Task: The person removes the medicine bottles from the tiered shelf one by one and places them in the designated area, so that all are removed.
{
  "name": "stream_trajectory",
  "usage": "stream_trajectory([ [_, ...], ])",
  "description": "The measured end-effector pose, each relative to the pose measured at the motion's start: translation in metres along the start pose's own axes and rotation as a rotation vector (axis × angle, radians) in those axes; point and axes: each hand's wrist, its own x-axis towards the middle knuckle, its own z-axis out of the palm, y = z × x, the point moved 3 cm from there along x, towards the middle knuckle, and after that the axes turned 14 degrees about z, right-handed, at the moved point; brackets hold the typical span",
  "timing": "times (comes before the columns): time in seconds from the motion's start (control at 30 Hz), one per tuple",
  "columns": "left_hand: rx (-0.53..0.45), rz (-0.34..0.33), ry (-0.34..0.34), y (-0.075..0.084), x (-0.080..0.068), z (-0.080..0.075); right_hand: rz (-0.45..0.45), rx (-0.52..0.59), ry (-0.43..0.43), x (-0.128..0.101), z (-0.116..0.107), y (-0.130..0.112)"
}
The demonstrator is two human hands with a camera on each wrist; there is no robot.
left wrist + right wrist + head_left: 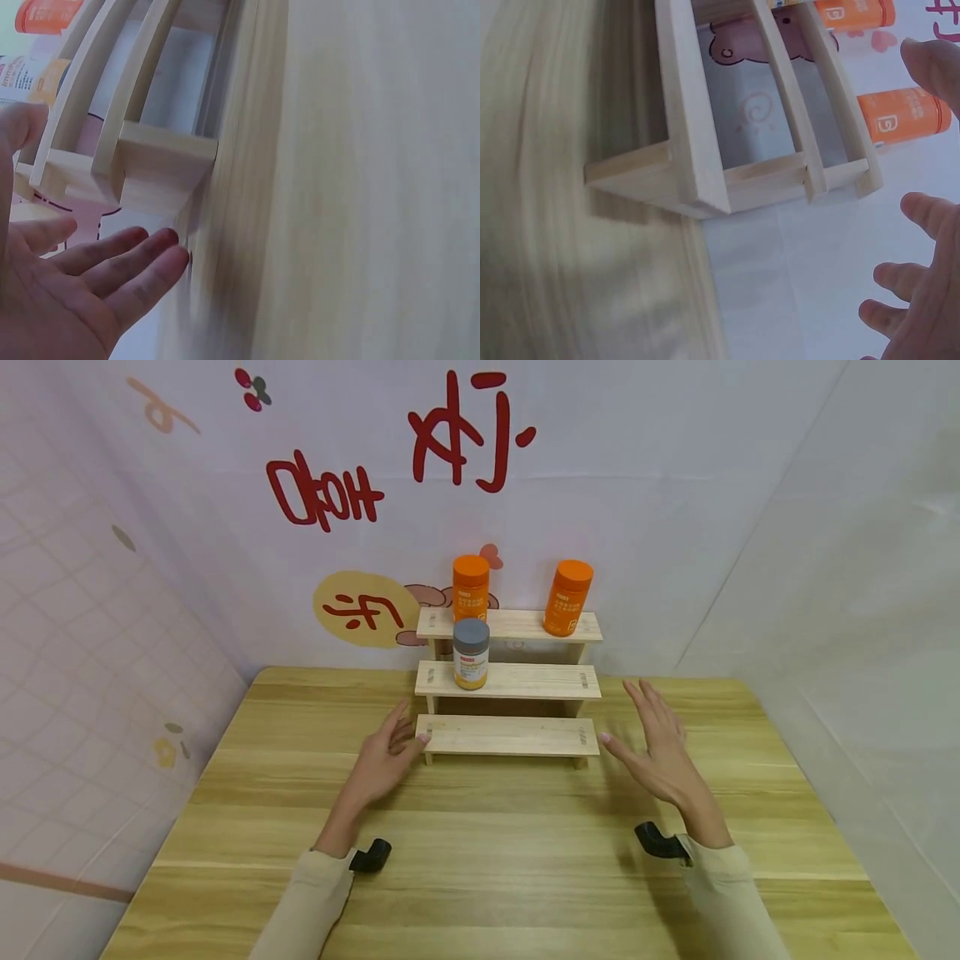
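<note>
A three-step wooden shelf (507,735) stands at the back of the wooden table (510,860). Two orange bottles (470,587) (567,597) stand on its top step. On the left part of the middle step is a grey-lidded bottle (471,653). My left hand (386,752) is open, its fingertips touching or almost touching the left end of the bottom step. Open too, my right hand (656,743) hovers just right of the shelf and touches nothing. The left wrist view has the left hand (82,277) beside the shelf's leg (150,169). The right wrist view shows the shelf (697,150), one orange bottle (900,116) and the right hand (922,285).
White walls with red lettering and cartoon stickers close in the table at the back and on both sides. The shelf's bottom step holds nothing. Bare tabletop lies between the shelf and me.
</note>
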Motion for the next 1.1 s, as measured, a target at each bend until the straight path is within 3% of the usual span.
stream_trajectory([
  [0.23,-0.058,-0.056,0.042,0.001,0.006,0.005,-0.001,0.041,-0.024,0.007,-0.002,-0.01],
  [0.6,-0.249,-0.157,0.144,-0.006,0.014,0.007,-0.029,0.107,-0.036,0.019,-0.006,-0.026],
  [0.9,-0.389,-0.238,0.133,-0.014,0.01,0.007,-0.047,0.143,-0.063,0.026,-0.005,-0.038],
  [1.1,-0.448,-0.221,0.134,-0.013,0.01,0.012,-0.041,0.143,-0.082,0.035,-0.013,-0.045],
])
